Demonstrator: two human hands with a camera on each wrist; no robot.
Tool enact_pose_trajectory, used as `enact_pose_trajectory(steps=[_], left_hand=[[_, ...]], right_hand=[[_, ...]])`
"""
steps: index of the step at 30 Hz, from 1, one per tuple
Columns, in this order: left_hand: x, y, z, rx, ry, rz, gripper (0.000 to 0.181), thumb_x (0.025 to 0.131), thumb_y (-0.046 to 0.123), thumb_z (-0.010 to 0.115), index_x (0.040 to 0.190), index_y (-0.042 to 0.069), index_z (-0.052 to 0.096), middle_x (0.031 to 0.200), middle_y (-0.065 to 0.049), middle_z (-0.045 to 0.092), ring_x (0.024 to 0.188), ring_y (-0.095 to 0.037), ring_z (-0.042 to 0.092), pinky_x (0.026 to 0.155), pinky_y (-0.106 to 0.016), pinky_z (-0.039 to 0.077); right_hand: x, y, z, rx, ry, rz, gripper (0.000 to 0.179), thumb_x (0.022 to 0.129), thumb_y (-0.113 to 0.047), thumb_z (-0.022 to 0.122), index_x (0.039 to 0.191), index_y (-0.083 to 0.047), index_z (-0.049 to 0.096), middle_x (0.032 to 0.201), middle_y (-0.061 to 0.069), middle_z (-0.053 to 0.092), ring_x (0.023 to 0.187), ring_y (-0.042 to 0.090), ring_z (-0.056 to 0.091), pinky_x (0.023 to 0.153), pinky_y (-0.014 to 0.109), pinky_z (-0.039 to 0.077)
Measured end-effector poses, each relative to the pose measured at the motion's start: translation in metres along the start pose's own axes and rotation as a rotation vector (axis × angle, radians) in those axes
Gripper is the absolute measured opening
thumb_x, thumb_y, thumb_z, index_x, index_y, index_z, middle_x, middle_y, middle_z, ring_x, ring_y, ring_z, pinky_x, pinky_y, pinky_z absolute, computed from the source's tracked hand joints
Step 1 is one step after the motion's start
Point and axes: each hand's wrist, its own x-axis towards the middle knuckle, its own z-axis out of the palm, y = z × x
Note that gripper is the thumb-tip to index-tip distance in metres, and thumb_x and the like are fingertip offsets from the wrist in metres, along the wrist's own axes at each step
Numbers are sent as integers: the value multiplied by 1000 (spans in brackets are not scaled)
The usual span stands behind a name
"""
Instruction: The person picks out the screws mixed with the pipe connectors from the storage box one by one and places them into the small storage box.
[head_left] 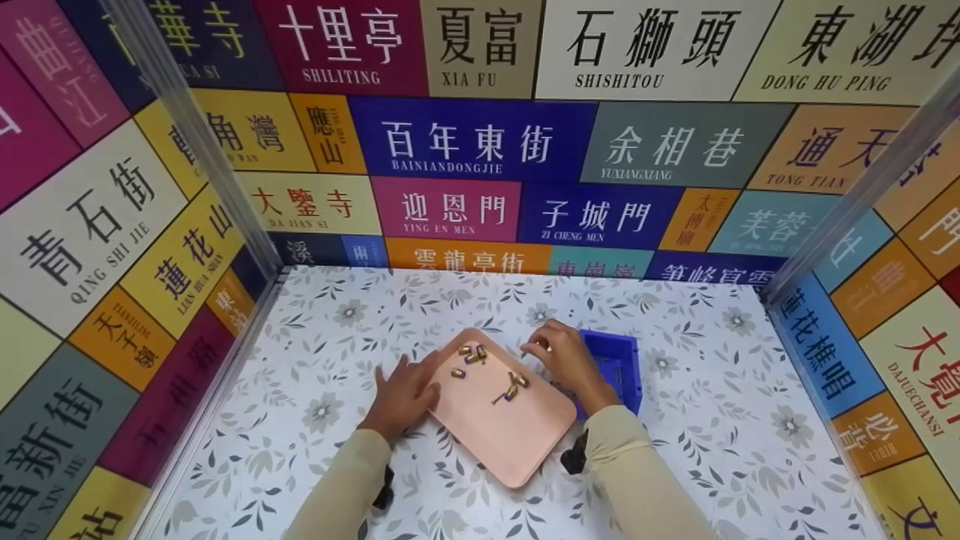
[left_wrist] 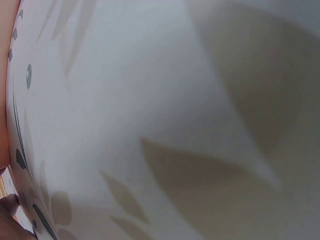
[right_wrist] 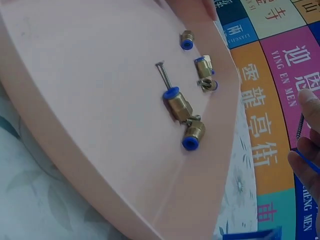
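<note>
Sleeves (head_left: 341,480) nearest; tray (head_left: 517,435) between hands (head_left: 401,394) (head_left: 566,360).

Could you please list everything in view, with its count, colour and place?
Tray: one, pink, on the tabletop
Fittings: about five, brass-coloured with blue collars, in the tray
Loose screws: a few, exact count unclear, metallic, among the fittings
Held screw: one, dark metallic, in the right hand
Bin: one, blue, right of the tray, partly behind the right arm
Tabletop: one, white with grey floral print, beneath everything
Sign panels: many, multicoloured, on the surrounding walls
Sleeves: two, beige, on the arms
Left hand: one, touching the tray's left edge
Right hand: one, between tray and bin
</note>
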Motion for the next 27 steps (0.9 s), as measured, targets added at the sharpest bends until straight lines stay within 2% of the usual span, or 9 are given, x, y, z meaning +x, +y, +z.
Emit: enact_pose_trajectory(steps=[7, 23, 27], left_hand=[[1, 1, 1, -5, -3, -28, 64, 101, 58, 39, 160, 52, 14, 165, 16, 32, 160, -29, 10, 122, -68, -10], [-1, 2, -2, 7, 10, -8, 63, 102, 57, 39, 161, 50, 17, 165, 14, 34, 160, -30, 13, 122, -70, -8], [0, 3, -2, 24, 7, -9, 64, 101, 56, 39, 160, 51, 15, 164, 13, 37, 160, -31, 14, 122, -71, -7]], right_hand=[[-8, 12, -17, -15, 28, 27, 14, 87, -18, 81, 79, -11, 73, 74, -2, 57, 67, 8, 50, 59, 27, 45], [-31, 45, -56, -70, 14, 159, 14, 89, -20, 80, 78, -13, 74, 75, -2, 58, 66, 9, 50, 60, 26, 44], [-37, 51, -62, -108, 20, 165, 14, 87, -20, 81, 79, -11, 74, 74, -2, 57, 66, 10, 49, 61, 27, 43]])
